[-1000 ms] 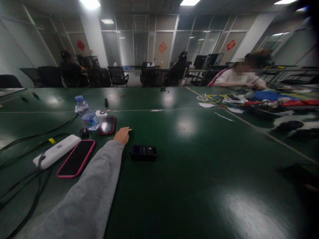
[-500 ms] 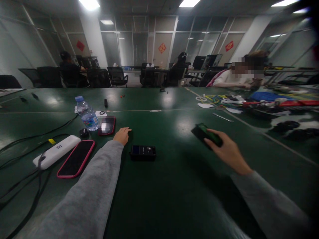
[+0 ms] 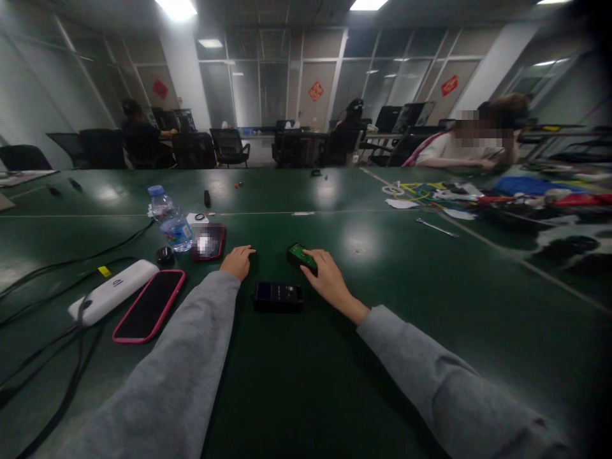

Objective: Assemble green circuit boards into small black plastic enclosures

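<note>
My right hand (image 3: 329, 275) grips a green circuit board (image 3: 302, 256) with a dark casing or edge, thumb near me and fingers on the far side. It is low over the table just behind a small black device (image 3: 278, 297) with a screen and buttons, apart from it. My left hand (image 3: 238, 261) rests on the table left of the board, holding nothing, its fingers stretched out to the right. Close to that hand lies a red-edged phone (image 3: 217, 242), its screen blurred out.
On the left are a water bottle (image 3: 171, 220), a white power bank (image 3: 112, 294) with dark cables, a pink-cased phone (image 3: 149, 307) and a small black object (image 3: 164, 255). To the right lie a wrench (image 3: 437, 227) and piled cables (image 3: 425, 190). A person (image 3: 440, 150) sits at the far right.
My right hand has carried the circuit board leftward, from the right side of the table to just behind the black device. My left hand stays where it lay; the view has shifted slightly.
</note>
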